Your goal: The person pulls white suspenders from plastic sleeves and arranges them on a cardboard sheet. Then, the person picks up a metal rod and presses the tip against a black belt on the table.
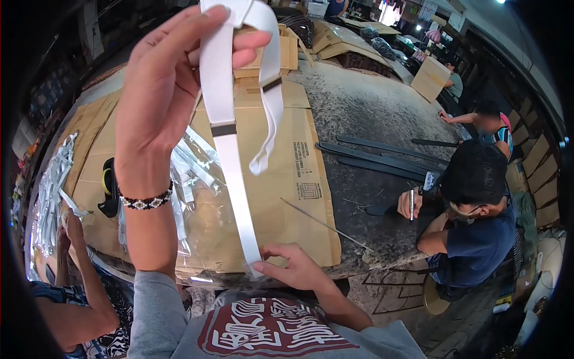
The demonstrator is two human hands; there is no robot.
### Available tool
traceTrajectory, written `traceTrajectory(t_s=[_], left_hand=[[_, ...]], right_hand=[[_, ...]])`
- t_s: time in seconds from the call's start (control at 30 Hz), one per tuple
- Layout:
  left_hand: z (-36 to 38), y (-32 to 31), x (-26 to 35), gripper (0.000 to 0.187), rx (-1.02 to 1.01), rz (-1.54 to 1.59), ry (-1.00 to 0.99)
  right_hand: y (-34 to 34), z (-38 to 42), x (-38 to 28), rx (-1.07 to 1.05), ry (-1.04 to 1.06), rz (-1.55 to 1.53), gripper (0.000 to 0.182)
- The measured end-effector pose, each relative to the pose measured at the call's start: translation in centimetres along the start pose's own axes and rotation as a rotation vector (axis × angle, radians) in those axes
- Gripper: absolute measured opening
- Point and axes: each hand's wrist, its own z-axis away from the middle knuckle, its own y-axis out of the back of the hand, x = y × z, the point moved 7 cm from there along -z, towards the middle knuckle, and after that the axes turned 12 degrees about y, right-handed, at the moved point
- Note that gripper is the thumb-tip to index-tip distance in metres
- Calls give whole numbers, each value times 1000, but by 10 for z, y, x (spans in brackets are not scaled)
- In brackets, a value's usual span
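White elastic suspenders [216, 78] with dark slide buckles hang in front of me. Raised high at the upper left, my left hand [161, 78] is closed around their top, thumb pressed on a white joining patch. One strap runs down, taut, to my right hand [293, 266], which pinches its lower end near the table's front edge. The other strap loops loosely beside it and bends back on itself. Behind my left forearm, more white straps [194, 158] lie in clear plastic on a cardboard sheet [287, 209].
At left, a person's hands [70, 230] handle a pile of white straps [57, 185]. A black-and-yellow tape dispenser [109, 188] stands nearby. To the right, a person in dark blue [478, 245] works beside dark belts [382, 158]. Cardboard boxes [353, 45] stand farther back.
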Motion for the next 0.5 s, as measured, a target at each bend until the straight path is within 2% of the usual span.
traceTrajectory(t_s=[0.03, 0.13, 0.2, 0.23, 0.33, 0.4, 0.5], left_hand=[[2, 10, 8, 39, 77, -36, -8], [-2, -3, 37, 36, 28, 4, -17], [-1, -39, 56, 25, 133, -7, -134], [-4, -36, 55, 26, 171, -65, -211], [-14, -31, 57, 26, 130, -74, -213], [-23, -30, 51, 27, 44, -13, -140], [-21, -35, 42, 24, 43, 38, -65]], right_hand=[[0, -4, 2, 2, 21, 3, 26], [1, -6, 15, 38, -4, 55, 26], [1, -7, 19, 57, -32, 72, 26], [-1, -8, 21, 59, -38, 62, 26], [-1, -17, -5, 61, 34, 35, 25], [1, -24, -31, 61, 107, 15, 21], [3, -29, -57, 77, 195, 1, 17]])
